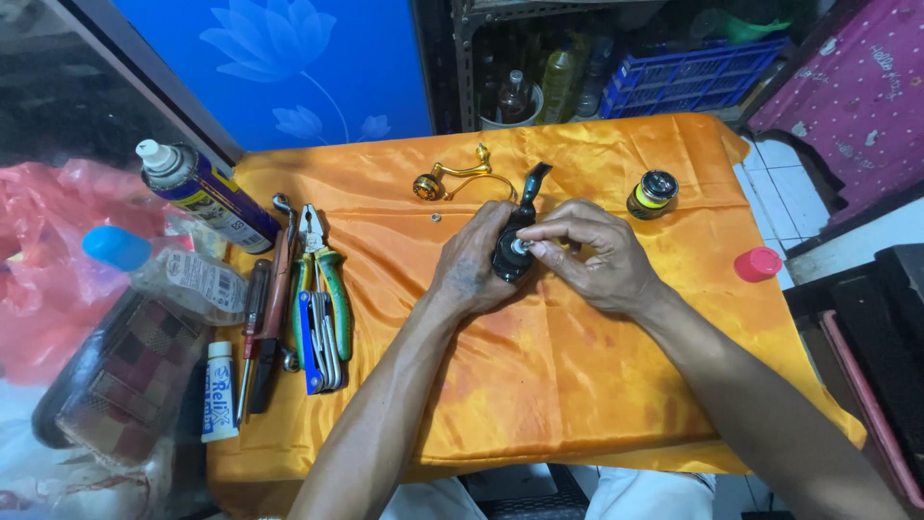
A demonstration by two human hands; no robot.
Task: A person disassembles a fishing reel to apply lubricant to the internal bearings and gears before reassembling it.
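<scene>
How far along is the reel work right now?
Done: the gold handle with bail wire and the black-and-yellow spool lie detached on the orange cloth. In hand: left hand grips the black reel body; right hand fingers its small silver part. Left: pliers untouched.

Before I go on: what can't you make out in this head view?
- Reel body: lower part covered by the left hand.
- Small silvery part at the right hand's fingertips: too small to identify.
- Hex keys: sizes unreadable, bunched together.
- Bottles on the back shelf: dark, contents unclear.
</scene>
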